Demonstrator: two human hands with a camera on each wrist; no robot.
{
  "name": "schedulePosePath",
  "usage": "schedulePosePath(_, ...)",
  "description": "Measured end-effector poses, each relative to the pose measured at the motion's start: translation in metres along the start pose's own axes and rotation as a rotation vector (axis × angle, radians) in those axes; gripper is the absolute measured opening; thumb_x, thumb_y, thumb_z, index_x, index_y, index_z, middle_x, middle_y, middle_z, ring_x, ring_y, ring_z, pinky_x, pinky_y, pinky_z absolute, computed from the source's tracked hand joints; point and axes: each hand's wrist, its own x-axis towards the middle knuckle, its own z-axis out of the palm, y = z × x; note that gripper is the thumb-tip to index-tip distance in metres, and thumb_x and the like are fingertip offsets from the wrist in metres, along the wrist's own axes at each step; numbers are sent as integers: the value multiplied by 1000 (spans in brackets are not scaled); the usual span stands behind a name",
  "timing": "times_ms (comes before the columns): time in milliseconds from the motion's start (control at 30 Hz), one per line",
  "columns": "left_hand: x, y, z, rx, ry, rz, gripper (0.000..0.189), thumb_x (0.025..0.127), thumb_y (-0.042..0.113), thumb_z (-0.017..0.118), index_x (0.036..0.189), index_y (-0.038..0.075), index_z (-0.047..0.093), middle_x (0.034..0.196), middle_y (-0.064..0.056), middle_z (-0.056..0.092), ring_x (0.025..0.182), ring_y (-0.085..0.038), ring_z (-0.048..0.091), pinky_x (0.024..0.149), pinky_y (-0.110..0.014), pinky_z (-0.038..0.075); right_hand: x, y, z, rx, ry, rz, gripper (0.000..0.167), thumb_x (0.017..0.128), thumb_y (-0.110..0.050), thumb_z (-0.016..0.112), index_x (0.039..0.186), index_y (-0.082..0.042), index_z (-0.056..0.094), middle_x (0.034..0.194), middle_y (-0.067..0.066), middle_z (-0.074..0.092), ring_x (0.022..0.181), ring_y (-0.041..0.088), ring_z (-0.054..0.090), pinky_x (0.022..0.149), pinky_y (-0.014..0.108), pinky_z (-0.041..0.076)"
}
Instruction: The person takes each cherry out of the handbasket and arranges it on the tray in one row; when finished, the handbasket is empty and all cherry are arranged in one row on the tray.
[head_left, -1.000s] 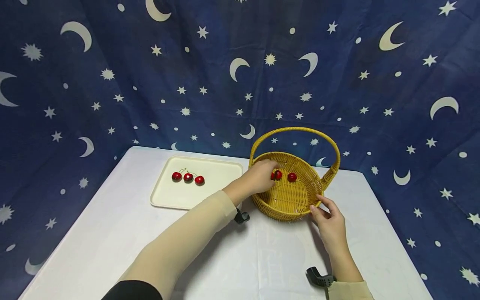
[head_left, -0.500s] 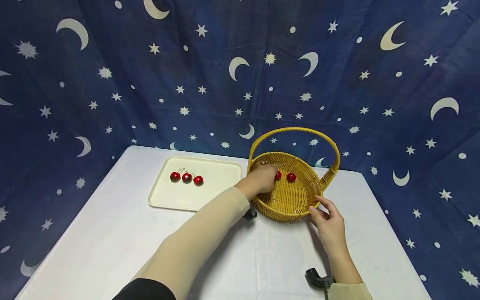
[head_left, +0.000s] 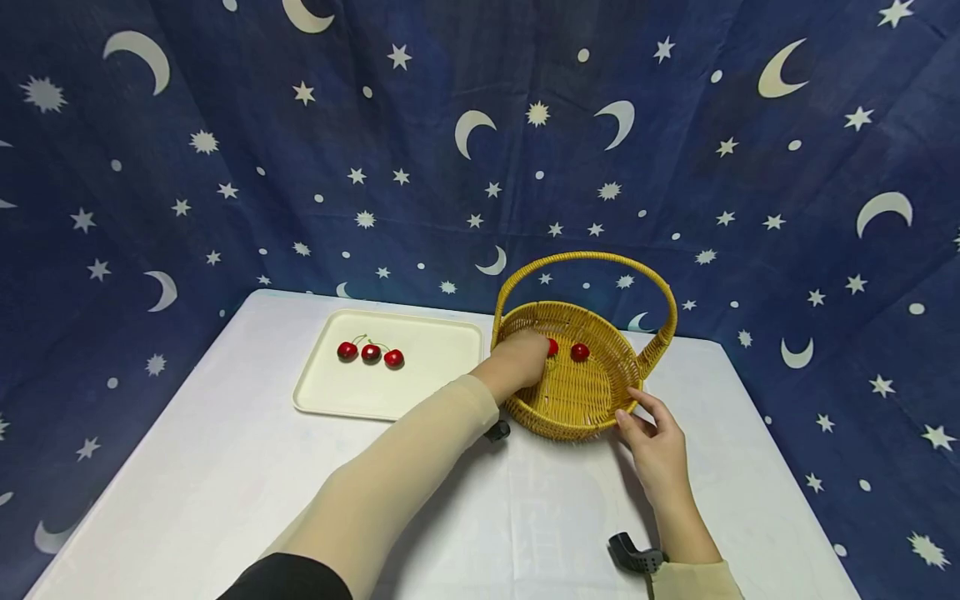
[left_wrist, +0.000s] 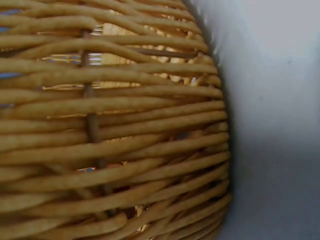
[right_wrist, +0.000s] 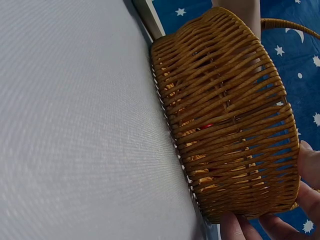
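My left hand [head_left: 521, 358] reaches over the near left rim into the yellow wicker basket [head_left: 573, 404]. Its fingers point down and are hidden behind the back of the hand, so whether they hold anything does not show. Just right of it lies a red cherry [head_left: 552, 347], partly covered, and another cherry [head_left: 580, 352] sits in the open beside that one. With thumb and fingers, my right hand [head_left: 656, 442] grips the basket's near right rim. The right wrist view shows the thumb [right_wrist: 309, 162] at the rim and fingertips against the outer wall.
Left of the basket lies a cream tray [head_left: 442, 342] bearing a row of three cherries [head_left: 371, 353], some with stems. The tall basket handle [head_left: 585, 255] arches above the bowl. A blue star-and-moon cloth [head_left: 420, 125] hangs behind the white table [head_left: 225, 467].
My left hand has gone deeper into the basket, and a cherry seen near its fingertips earlier is now hidden. My right hand keeps its hold on the rim.
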Motion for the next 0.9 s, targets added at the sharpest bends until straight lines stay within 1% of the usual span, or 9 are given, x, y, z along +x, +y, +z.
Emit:
schedulePosePath(100, -4, -2, -4, -83, 46, 60, 13, 101, 8, 68, 111, 12, 75, 111, -4, 75, 99, -17, 67, 91, -32, 58, 0, 0, 1, -5, 2, -4, 47, 106, -14, 69, 152, -10, 59, 161, 7, 48, 103, -8, 66, 84, 10, 58)
schedulePosePath(200, -13, -4, -10, -158, 98, 123, 18, 96, 11, 77, 115, 12, 75, 111, -2, 74, 105, -17, 68, 95, -32, 57, 0, -1, 1, -5, 3, -4, 47, 106, -14, 69, 151, -10, 59, 160, 7, 48, 102, -8, 66, 84, 10, 58)
schedulePosePath(333, -30, -7, -18, -231, 168, 182, 27, 94, 13, 82, 120, 12, 77, 117, -2, 73, 112, -19, 66, 100, -34, 55, 0, -1, 0, -5, 4, -3, 48, 105, -13, 70, 151, -9, 59, 160, 7, 48, 103, -8, 65, 83, 10, 58)
schedulePosePath(433, -46, -10, -25, -299, 218, 223, 29, 94, 12, 83, 122, 13, 77, 119, -2, 72, 111, -18, 64, 99, -34, 55, -1, -1, 0, -9, 3, -8, 49, 105, -14, 70, 152, -8, 58, 161, 9, 47, 103, -9, 65, 83, 10, 58)
schedulePosePath(533, -64, -14, -30, -391, 249, 235, 30, 94, 10, 83, 122, 14, 76, 116, -1, 70, 103, -17, 64, 92, -31, 56, -1, 0, 1, -13, 2, -5, 49, 106, -14, 70, 152, -8, 58, 161, 9, 47, 103, -9, 65, 83, 10, 58)
schedulePosePath(633, -82, -22, -34, -479, 280, 223, 32, 93, 10, 84, 123, 14, 75, 115, 0, 69, 98, -14, 65, 87, -28, 56, -1, 1, 2, -11, 3, 2, 47, 106, -14, 69, 152, -10, 59, 160, 7, 48, 103, -8, 65, 83, 10, 58)
schedulePosePath(667, -88, -25, -35, -503, 292, 217, 32, 93, 10, 84, 123, 14, 74, 116, 1, 69, 98, -14, 65, 87, -28, 57, -1, 1, 3, -9, 4, 3, 47, 106, -14, 69, 152, -10, 59, 160, 6, 48, 103, -9, 65, 84, 10, 58)
schedulePosePath(800, -108, -39, -36, -546, 357, 209, 32, 92, 9, 85, 122, 13, 74, 115, 2, 71, 98, -13, 67, 88, -31, 58, 1, 2, 3, -4, 14, 2, 47, 105, -14, 70, 151, -11, 60, 160, 5, 48, 103, -10, 65, 83, 10, 58)
schedulePosePath(900, -119, -51, -34, -555, 405, 216, 30, 91, 7, 85, 119, 10, 75, 112, 0, 72, 98, -15, 68, 86, -34, 60, 1, 3, 3, -6, 18, 0, 47, 105, -13, 70, 151, -11, 60, 160, 5, 49, 102, -10, 65, 83, 10, 58)
